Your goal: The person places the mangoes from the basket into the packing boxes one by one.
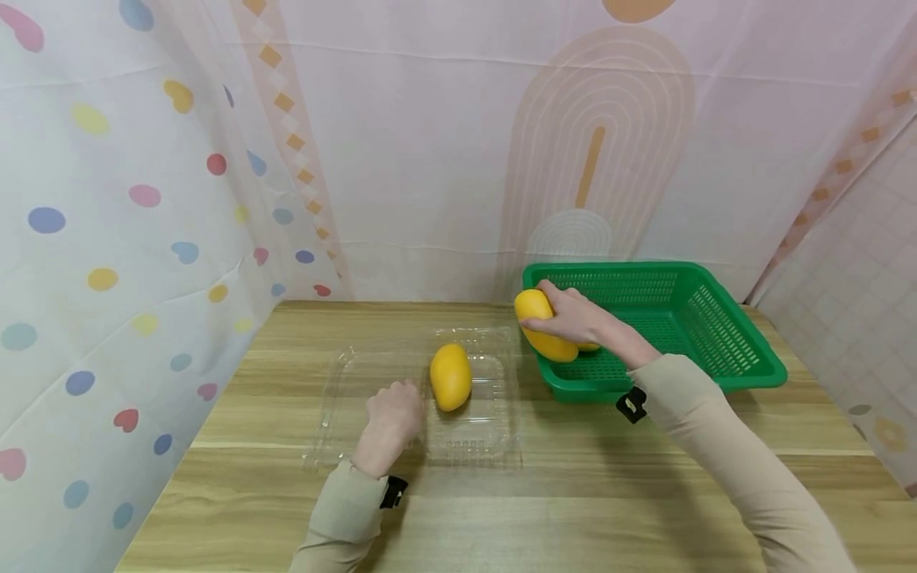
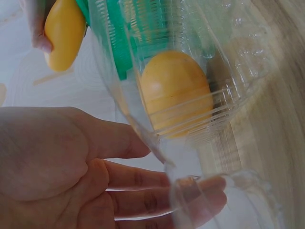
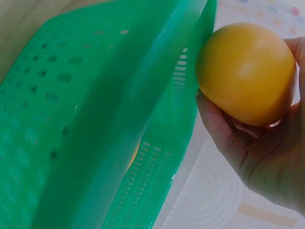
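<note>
My right hand (image 1: 573, 314) grips a yellow mango (image 1: 546, 338) over the left rim of a green plastic basket (image 1: 716, 334). In the right wrist view, the fingers wrap round the held mango (image 3: 248, 74) beside the basket wall (image 3: 95, 109). Part of another mango (image 1: 591, 347) shows inside the basket, mostly hidden. One mango (image 1: 451, 378) lies in the right half of an opened clear plastic clamshell container (image 1: 494, 434). At the fold between its halves, my left hand (image 1: 394, 422) holds the edge, thumb and fingers on either side of the plastic (image 2: 167, 160).
A wood-grain table (image 1: 573, 509) carries everything. The container's other clear half (image 1: 351, 398) lies flat to the left. Behind the table hangs a patterned curtain (image 1: 430, 159), close to the basket's back edge.
</note>
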Motion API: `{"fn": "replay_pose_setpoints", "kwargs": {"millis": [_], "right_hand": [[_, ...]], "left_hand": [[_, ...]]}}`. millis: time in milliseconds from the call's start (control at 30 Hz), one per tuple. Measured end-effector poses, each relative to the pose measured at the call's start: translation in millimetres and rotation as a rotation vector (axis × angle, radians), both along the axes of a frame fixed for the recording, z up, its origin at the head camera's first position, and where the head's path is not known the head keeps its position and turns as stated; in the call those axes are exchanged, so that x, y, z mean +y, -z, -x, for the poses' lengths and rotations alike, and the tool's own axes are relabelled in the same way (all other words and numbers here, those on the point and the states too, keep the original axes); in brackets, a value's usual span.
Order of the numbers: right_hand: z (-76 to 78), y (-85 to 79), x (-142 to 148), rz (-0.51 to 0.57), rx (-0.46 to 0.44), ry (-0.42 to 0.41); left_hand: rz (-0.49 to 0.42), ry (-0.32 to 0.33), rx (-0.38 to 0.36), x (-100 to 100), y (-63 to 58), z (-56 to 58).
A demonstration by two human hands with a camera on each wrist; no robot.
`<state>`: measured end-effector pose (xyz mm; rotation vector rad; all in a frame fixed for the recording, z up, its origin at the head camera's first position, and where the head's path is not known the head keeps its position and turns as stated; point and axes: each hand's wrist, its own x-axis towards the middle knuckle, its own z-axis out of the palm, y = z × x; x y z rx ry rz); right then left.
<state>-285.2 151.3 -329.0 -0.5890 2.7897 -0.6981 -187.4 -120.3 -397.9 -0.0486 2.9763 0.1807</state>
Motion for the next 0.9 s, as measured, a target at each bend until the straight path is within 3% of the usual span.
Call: {"fn": "replay_pose_setpoints", "kwargs": {"millis": [500,733,900], "right_hand": [[-12.8,4.3,-38,0.062,0.023,0.081],[-18.3,15.3,-58,0.053,0.053,0.087],[-23.0,27.2,-74,0.046,0.077,0.141]], "left_hand": [[-0.001,-0.012,-0.007,0,1.3,0.9],[-0.009,-0.013,-0.006,0,2.4,0.7],[-0.012,-0.009,0.005,0,2.3,0.4]]}}
